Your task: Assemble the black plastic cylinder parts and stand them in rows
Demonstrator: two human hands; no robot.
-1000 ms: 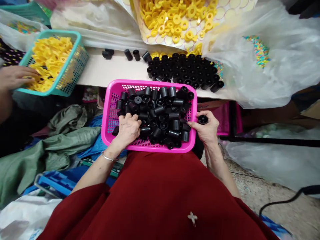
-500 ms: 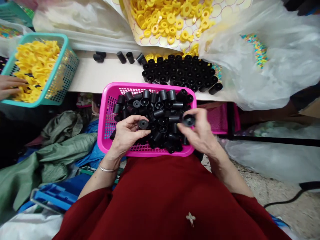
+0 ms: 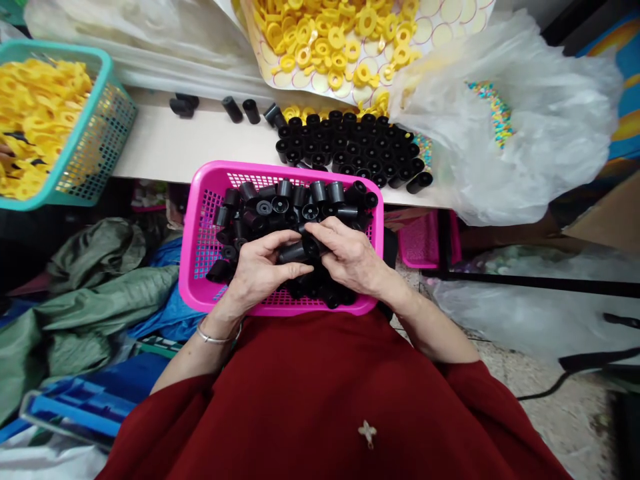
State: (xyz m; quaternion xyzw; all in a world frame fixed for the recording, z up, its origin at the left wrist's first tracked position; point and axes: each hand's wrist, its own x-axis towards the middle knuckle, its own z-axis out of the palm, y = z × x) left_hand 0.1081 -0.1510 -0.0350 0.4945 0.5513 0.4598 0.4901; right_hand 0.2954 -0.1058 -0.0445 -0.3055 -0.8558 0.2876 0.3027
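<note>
Over the pink basket, my left hand is closed on a black plastic cylinder, which lies on its side between thumb and fingers. My right hand meets it from the other side, its bent fingers closed at the cylinder's right end. Those fingers partly cover that end, so whether a second black piece sits there cannot be made out. Beneath both hands, loose black cylinders fill much of the basket, some upright and some lying down.
On the white table beyond the basket, many black cylinders stand grouped. Yellow ring-shaped pieces lie behind them. A teal basket of yellow pieces is at left, partly covering a person's fingers. A clear plastic bag bulges at right.
My right hand has moved left, bringing its fingers up to my left hand. The cylinder in my left hand has turned from end-on to sideways. The whole view has shifted slightly.
</note>
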